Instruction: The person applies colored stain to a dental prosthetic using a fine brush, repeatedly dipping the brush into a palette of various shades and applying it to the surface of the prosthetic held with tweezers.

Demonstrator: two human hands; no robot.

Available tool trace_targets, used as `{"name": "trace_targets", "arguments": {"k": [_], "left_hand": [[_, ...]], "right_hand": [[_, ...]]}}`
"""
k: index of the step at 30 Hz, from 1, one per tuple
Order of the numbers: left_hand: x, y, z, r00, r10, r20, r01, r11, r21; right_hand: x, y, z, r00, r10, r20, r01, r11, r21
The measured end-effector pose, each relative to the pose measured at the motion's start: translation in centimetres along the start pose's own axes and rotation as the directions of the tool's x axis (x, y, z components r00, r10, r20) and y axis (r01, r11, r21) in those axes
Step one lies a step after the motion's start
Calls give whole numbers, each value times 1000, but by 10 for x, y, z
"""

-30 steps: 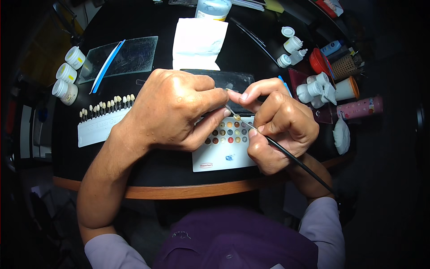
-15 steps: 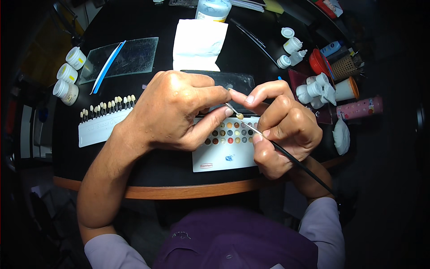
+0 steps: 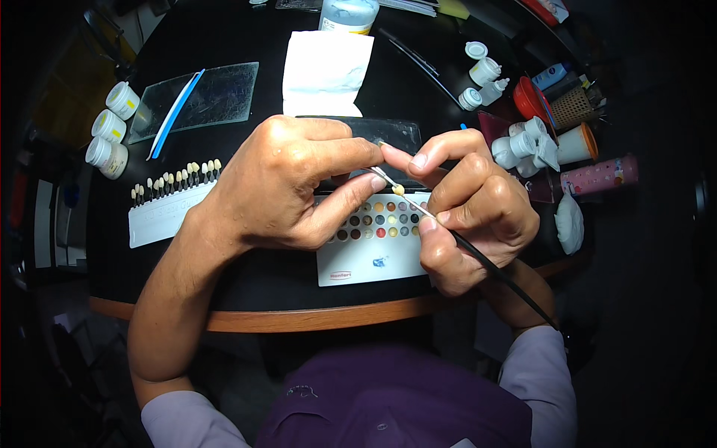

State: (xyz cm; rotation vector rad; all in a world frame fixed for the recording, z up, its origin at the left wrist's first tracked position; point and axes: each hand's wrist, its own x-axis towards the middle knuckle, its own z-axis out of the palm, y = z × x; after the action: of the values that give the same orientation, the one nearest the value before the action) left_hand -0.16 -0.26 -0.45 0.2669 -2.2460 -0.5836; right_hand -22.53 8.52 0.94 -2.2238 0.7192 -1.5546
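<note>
Between thumb and fingers, my left hand grips a thin metal holder, seemingly tweezers, with a small cream tooth crown at its end. My right hand is closed around a fine paintbrush with a long black handle. The brush tip meets the crown, or nearly so; bristles are too small to make out. My right index finger reaches over to my left fingertips. Below both hands lies a white palette with rows of coloured wells, partly covered by my left hand.
A tooth shade guide stands at left, near white jars and a glass slab bearing a blue-white strip. Folded white tissue lies beyond my hands. Small bottles, a red bowl and a pink cylinder crowd the right.
The brush tip has moved up and left onto or right beside the crown. Both hands keep their grips. The whole view has shifted slightly.
</note>
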Motion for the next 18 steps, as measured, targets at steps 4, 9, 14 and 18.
{"name": "trace_targets", "arguments": {"k": [4,9,14,18], "left_hand": [[1,-1,2,1000,6,-4,-6,1000,1],[2,3,0,1000,-23,-15,24,1000,12],[1,0,0,1000,-1,-15,1,1000,10],[0,-1,1,1000,14,-19,-14,1000,9]], "right_hand": [[-1,0,1,1000,4,-27,-4,1000,15],[0,-2,0,999,17,-27,-16,1000,12],[-1,0,-1,1000,9,-20,-8,999,31],[0,-1,-1,1000,17,-12,-17,999,32]]}}
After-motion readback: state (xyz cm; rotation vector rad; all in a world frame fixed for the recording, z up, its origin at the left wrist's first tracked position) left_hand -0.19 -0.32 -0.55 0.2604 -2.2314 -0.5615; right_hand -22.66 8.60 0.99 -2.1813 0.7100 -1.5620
